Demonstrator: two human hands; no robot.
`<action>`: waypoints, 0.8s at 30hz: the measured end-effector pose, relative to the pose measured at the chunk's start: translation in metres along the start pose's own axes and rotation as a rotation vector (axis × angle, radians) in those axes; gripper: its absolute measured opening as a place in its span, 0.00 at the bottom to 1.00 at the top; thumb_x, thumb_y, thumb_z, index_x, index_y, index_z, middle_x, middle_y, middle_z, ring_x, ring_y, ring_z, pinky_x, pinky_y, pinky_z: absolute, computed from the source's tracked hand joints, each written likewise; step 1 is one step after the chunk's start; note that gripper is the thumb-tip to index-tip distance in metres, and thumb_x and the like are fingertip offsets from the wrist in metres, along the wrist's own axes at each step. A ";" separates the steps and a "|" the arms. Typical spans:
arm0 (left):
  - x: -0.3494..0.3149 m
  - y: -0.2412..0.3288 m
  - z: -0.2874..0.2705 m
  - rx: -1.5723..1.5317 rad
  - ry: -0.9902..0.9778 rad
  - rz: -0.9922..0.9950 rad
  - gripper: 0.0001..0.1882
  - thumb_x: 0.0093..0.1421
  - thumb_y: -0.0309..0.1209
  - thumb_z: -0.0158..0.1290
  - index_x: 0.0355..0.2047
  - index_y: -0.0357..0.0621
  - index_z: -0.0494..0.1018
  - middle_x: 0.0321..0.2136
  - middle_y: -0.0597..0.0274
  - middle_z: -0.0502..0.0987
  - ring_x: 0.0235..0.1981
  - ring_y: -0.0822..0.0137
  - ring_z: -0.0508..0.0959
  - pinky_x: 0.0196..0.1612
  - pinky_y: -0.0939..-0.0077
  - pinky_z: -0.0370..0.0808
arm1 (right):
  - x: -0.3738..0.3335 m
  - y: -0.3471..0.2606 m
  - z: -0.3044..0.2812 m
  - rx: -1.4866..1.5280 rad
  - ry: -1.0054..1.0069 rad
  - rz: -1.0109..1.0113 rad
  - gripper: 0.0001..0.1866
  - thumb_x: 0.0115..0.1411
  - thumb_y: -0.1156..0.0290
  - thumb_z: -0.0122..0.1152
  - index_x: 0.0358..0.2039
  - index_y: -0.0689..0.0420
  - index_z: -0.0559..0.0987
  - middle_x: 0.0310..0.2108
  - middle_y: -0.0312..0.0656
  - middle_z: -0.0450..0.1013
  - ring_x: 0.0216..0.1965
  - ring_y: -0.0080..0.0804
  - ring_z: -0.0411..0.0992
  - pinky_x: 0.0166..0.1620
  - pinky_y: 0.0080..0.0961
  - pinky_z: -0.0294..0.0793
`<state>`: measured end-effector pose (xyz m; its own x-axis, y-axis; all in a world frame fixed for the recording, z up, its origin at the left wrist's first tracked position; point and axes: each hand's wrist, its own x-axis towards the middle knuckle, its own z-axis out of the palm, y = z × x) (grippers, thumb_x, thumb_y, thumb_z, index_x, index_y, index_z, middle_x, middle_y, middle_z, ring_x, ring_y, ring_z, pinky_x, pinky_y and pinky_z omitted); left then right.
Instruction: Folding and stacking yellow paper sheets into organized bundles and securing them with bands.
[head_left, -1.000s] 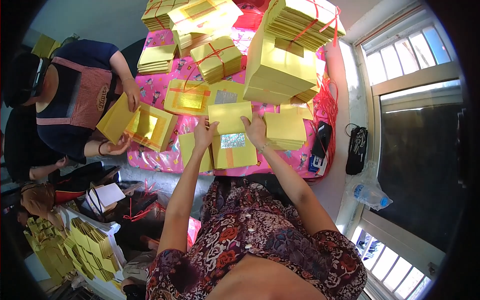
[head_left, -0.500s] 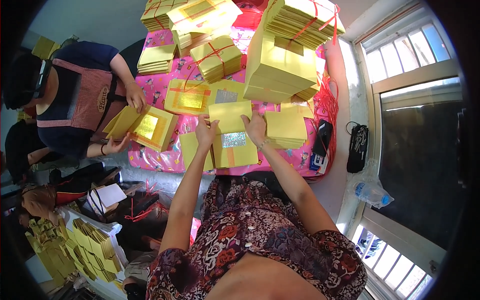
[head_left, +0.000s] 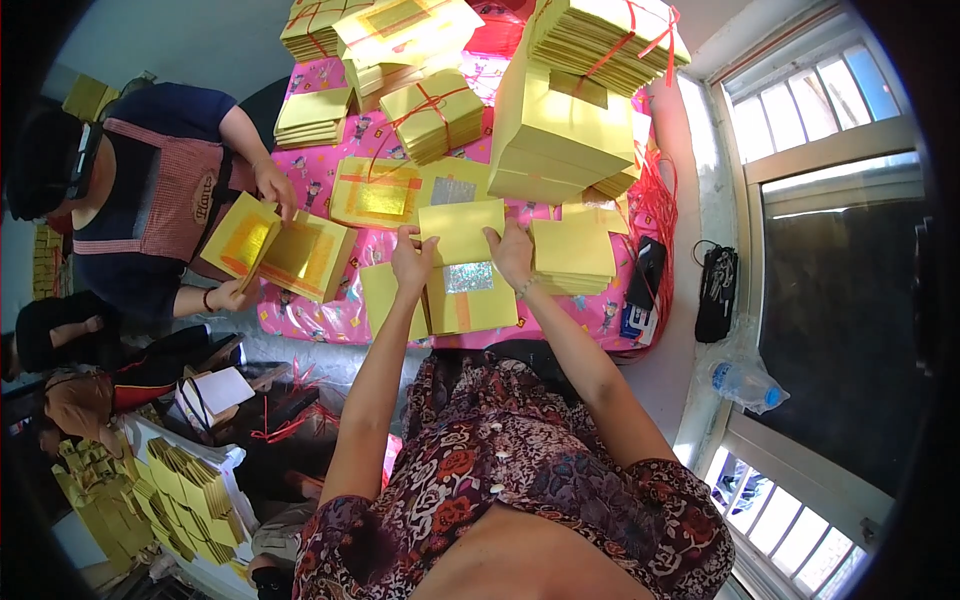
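My left hand (head_left: 411,260) and my right hand (head_left: 512,254) grip the two sides of a plain yellow paper sheet (head_left: 462,232), thumbs on top and fingers at its edges. Just below it lies more yellow paper bearing a silver foil square (head_left: 469,278), its upper part covered by the sheet. Left of that rests another yellow paper stack (head_left: 380,298), partly behind my left forearm. Close to my right hand sits a pile of plain yellow sheets (head_left: 572,256). Beyond my left hand are yellow papers with a gold foil square (head_left: 383,199).
A pink patterned cloth (head_left: 300,322) covers the table. Tall yellow paper stacks (head_left: 560,140) and ribbon-tied bundles (head_left: 432,115) stand at the far side. Red ribbons (head_left: 657,215) hang at the right, near a dark phone-like object (head_left: 646,270). At left, a co-worker (head_left: 160,190) handles gold-foiled paper.
My hands and the sheet have hardly moved. The co-worker's lifted paper has turned so its gold foil face shows, and that person's lower hand has closed on its edge.
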<state>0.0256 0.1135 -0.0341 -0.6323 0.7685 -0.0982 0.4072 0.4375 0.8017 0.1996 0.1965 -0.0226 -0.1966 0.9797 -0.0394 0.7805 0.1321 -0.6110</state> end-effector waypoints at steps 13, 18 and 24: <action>-0.003 0.006 -0.002 0.020 0.005 0.010 0.21 0.51 0.37 0.62 0.41 0.45 0.66 0.23 0.56 0.77 0.26 0.54 0.78 0.31 0.59 0.72 | -0.001 -0.003 -0.002 0.000 -0.022 0.013 0.20 0.57 0.59 0.61 0.35 0.65 0.70 0.34 0.58 0.73 0.39 0.55 0.72 0.41 0.45 0.71; -0.008 0.021 -0.002 0.140 0.025 0.030 0.21 0.51 0.34 0.61 0.42 0.43 0.65 0.27 0.51 0.76 0.28 0.50 0.78 0.33 0.56 0.72 | 0.001 -0.001 -0.003 -0.020 -0.050 0.033 0.22 0.56 0.59 0.61 0.39 0.66 0.69 0.38 0.60 0.71 0.38 0.58 0.73 0.39 0.46 0.74; -0.006 0.022 0.007 0.233 0.024 0.332 0.17 0.52 0.28 0.58 0.40 0.39 0.66 0.36 0.49 0.68 0.36 0.49 0.75 0.36 0.56 0.73 | 0.003 -0.004 -0.002 -0.023 -0.046 0.040 0.23 0.56 0.59 0.61 0.40 0.66 0.69 0.39 0.60 0.71 0.37 0.58 0.73 0.39 0.46 0.75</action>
<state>0.0423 0.1218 -0.0200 -0.4552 0.8759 0.1599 0.7285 0.2631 0.6325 0.1971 0.1990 -0.0182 -0.1919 0.9763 -0.1002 0.8015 0.0970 -0.5901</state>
